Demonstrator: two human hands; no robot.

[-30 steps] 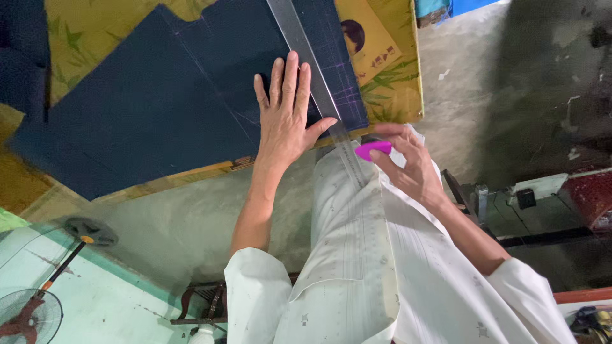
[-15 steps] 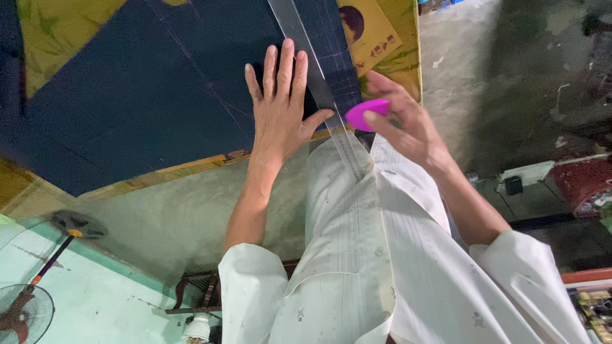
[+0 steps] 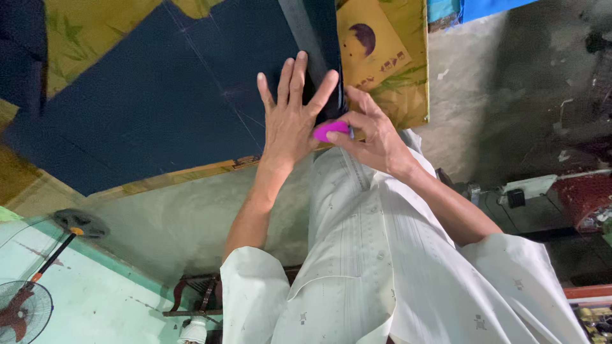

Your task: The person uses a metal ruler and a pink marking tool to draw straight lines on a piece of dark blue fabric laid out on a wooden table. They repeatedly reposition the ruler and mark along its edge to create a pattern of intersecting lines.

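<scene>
Soft, even daylight, no hard-edged shadows anywhere. Brightest patches: the white shirt (image 3: 395,267) and the pale green floor (image 3: 95,299) at lower left, both near washed out but not clipped. The dark blue cloth (image 3: 166,108) soaks up light; its chalk lines show only faintly. Right side falls off into gloom, the grey wall (image 3: 523,83) mottled and dim. A thin shadow sits under the left hand (image 3: 290,121) and the right hand (image 3: 373,137). Slight motion softness on fingertips and the pink object (image 3: 330,130). Wide-lens stretch toward corners; the fan (image 3: 25,309) at the lower left edge looks smeared. No glare.
</scene>
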